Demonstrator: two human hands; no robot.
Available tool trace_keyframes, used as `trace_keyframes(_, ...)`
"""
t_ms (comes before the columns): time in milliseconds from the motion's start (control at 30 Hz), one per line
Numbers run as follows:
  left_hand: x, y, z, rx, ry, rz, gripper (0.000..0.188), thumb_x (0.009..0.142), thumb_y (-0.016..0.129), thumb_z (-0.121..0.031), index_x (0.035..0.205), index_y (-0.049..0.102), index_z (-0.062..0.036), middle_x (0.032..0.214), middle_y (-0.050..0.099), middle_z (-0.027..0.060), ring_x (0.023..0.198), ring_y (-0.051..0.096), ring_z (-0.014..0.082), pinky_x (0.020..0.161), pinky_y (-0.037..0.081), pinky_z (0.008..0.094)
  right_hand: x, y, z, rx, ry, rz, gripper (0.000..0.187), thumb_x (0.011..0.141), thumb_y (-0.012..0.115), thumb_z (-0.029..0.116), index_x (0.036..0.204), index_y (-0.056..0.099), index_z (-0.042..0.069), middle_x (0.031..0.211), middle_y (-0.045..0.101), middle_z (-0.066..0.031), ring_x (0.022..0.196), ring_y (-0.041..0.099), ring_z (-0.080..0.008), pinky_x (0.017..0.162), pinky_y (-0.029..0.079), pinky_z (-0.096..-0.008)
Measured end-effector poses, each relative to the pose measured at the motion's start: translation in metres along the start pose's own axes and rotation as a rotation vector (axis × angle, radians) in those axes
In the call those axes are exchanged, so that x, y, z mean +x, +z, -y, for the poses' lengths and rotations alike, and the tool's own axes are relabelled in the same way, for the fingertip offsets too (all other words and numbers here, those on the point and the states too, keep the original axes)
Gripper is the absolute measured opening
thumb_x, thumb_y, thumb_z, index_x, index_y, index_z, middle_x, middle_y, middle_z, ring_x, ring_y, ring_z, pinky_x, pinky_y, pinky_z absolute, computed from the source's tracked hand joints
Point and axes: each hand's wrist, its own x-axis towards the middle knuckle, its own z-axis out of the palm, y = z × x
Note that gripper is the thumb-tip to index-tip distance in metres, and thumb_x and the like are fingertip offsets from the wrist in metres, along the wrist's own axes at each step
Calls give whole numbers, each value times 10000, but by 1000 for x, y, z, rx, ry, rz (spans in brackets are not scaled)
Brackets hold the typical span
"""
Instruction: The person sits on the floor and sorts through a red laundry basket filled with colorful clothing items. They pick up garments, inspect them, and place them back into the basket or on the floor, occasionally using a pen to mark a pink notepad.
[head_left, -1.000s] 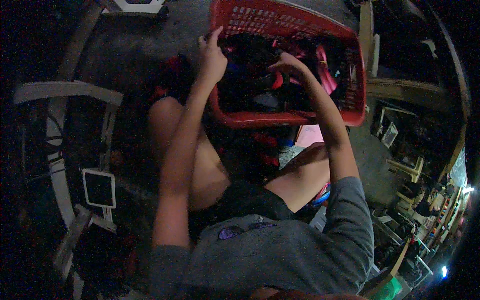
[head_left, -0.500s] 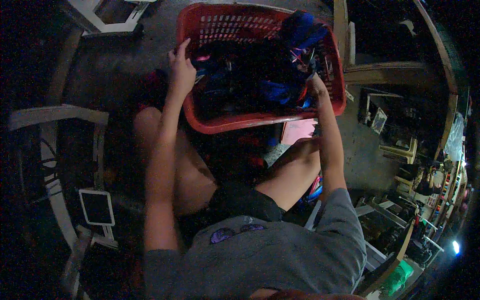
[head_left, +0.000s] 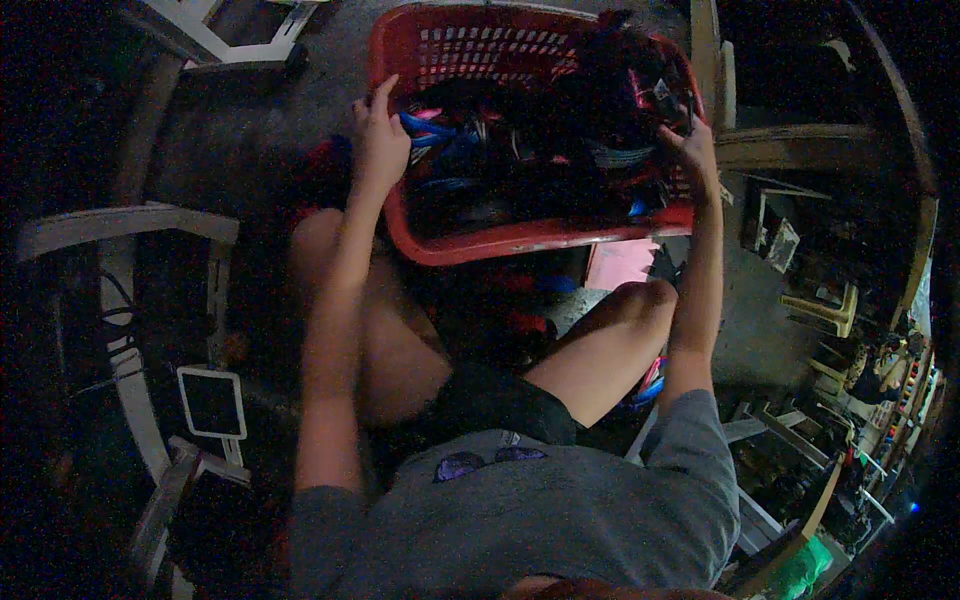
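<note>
A red plastic basket (head_left: 490,247) with slotted walls stands in front of my knees. Dark, tangled things fill it, with blue and pink bits among them; their kind is too dim to tell. My left hand (head_left: 382,140) grips the basket's left rim, index finger stretched along it, beside some blue strips (head_left: 428,128) inside. Over at the right rim, my right hand (head_left: 693,152) is closed at the edge of the dark pile (head_left: 625,95), thumb toward the inside. Whatever lies between its fingers is too dark to make out.
A pink sheet (head_left: 622,263) lies under the basket's near right side. Pale frames (head_left: 130,228) stand at the left, one with a small white-edged panel (head_left: 211,403). Wooden beams (head_left: 780,147), a yellowish stool (head_left: 825,305) and a green bag (head_left: 800,570) are on the right.
My right hand has moved from inside the basket to its right rim. The blue bundle at the back right no longer shows, and blue strips show near my left hand, which stays at the left rim.
</note>
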Motion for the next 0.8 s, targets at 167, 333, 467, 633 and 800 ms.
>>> trace_keyframes(167,-1,9,0,0,60,-30,552,807,493,30,1311,406,-176,1148,429,259,1054,482,433,905,412,460,4,38,-31,-777,29,94,739,711,712,262,1342,332,212,1060,555,-121,886,603,-360,736,491,-453)
trace_keyframes(333,-4,6,-5,-30,44,-52,555,800,497,29,1310,412,-173,1132,436,261,1018,500,431,889,417,465,25,46,-17,-915,39,62,624,729,704,257,1262,397,155,1064,551,-134,896,606,-359,726,499,-466)
trace_keyframes(467,-6,4,-9,-38,22,-47,554,801,497,17,1312,408,-178,1135,435,263,1025,497,433,883,422,464,27,53,41,-1002,226,59,526,739,688,268,1182,455,105,1098,550,-145,933,595,-354,755,491,-459)
trace_keyframes(633,-9,5,-14,60,-4,-53,546,802,494,12,1310,408,-170,1133,438,261,1018,501,431,873,428,459,25,101,98,-805,-19,333,343,782,633,278,1050,538,84,1016,599,-150,899,602,-365,726,497,-457)
trace_keyframes(800,-22,8,-15,-40,14,-45,543,804,495,11,1310,405,-166,1141,435,266,1011,510,427,867,431,456,54,240,102,-715,-190,536,377,830,553,351,1142,558,140,988,625,-158,911,609,-357,759,502,-457)
